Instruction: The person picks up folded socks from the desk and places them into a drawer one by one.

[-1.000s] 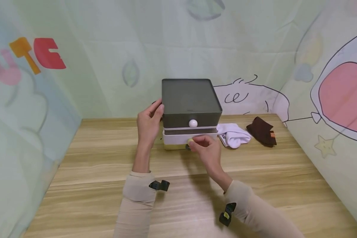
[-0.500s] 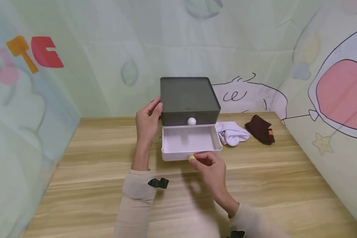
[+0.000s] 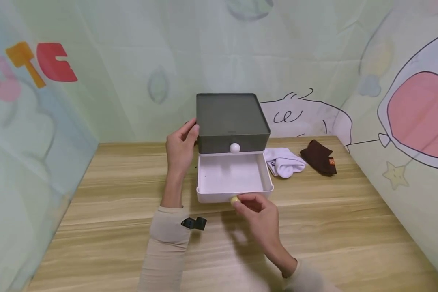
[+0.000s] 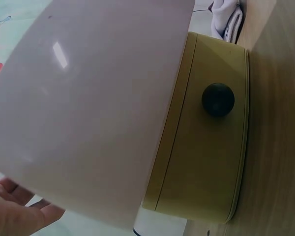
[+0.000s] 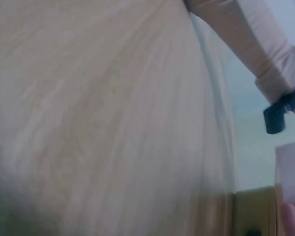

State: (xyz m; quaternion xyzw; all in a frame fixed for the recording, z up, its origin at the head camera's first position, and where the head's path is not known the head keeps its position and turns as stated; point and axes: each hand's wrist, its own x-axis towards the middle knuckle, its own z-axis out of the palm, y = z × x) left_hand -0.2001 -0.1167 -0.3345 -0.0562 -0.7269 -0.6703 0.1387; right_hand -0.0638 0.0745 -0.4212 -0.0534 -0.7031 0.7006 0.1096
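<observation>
A small drawer unit stands on the table, with a dark grey top section (image 3: pixel 231 115) bearing a white knob (image 3: pixel 235 148). Beneath it, the white drawer (image 3: pixel 211 197) is pulled well out, showing its bare white inside. My right hand (image 3: pixel 260 217) pinches the pale yellow knob (image 3: pixel 234 200) on that drawer's front. On the other side, my left hand (image 3: pixel 180 150) rests its fingertips against the left wall of the grey section; some fingers are hidden behind it. In the left wrist view, a yellow bottom drawer (image 4: pixel 201 147) with a black knob (image 4: pixel 218 100) sits below the white one.
A folded white sock (image 3: pixel 284 162) lies just right of the unit, and a brown sock (image 3: pixel 318 158) with an orange label lies farther right. Printed cloth walls (image 3: pixel 131 73) enclose the wooden table (image 3: pixel 124 178) at the back and sides.
My right hand has drawn the white drawer out toward me by its knob, quickly at first, then a little more. My left hand has stayed against the unit's side.
</observation>
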